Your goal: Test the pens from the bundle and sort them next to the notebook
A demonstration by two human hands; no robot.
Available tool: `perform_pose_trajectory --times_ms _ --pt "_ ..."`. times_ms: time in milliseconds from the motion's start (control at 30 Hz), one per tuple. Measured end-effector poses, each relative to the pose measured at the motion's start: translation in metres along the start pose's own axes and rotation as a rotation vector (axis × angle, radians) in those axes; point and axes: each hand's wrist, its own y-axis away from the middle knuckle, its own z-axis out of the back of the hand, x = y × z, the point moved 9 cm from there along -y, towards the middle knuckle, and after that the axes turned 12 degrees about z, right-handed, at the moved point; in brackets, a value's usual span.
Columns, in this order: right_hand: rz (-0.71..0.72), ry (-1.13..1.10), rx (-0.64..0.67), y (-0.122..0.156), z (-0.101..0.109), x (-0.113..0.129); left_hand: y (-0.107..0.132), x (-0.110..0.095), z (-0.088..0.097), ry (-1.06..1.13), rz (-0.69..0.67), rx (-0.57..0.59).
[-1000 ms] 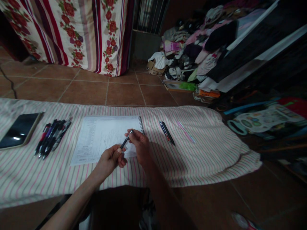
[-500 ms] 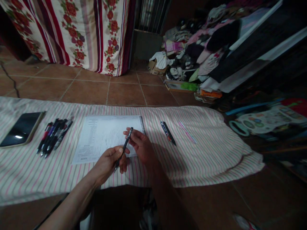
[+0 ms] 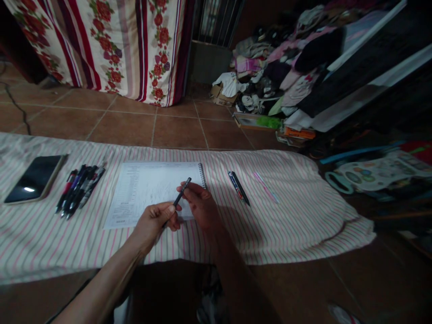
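Observation:
My left hand [image 3: 158, 219] is closed round the lower part of a dark pen [image 3: 182, 191], thumb on top. The pen slants up to the right, its lower end mostly hidden by that hand. My right hand [image 3: 200, 203] pinches the pen near its upper end with thumb and fingers. Both hands are over the near right part of a spiral-bound notebook [image 3: 135, 191], whose white page has a printed column at the left and faint marks in the middle. Right of the notebook lie two dark pens [image 3: 239, 188] side by side and a thin pink-and-clear pen [image 3: 266, 187].
A striped cloth [image 3: 293, 216] covers the low surface. At its left lie a bundle of several pens [image 3: 79, 191] and a phone [image 3: 35, 179]. Beyond are a tiled floor [image 3: 124, 123], a flowered curtain [image 3: 131, 49] and a heap of clothes [image 3: 270, 72].
The pen's lower tip, earlier sticking out below my left hand, is now tucked behind it. My right fingers have closed in on the pen's upper part. The view has shifted slightly.

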Motion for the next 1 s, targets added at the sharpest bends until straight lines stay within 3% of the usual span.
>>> perform_pose_trajectory --times_ms 433,767,1000 --pt "0.123 0.25 -0.102 0.005 0.002 0.005 -0.004 0.015 0.01 0.044 -0.021 -0.168" --pt "0.165 0.255 -0.06 0.003 0.007 0.008 -0.004 0.011 -0.01 0.15 0.057 -0.01" --pt "0.06 0.245 -0.016 0.004 0.004 0.001 -0.005 0.014 -0.013 0.161 0.095 0.055"
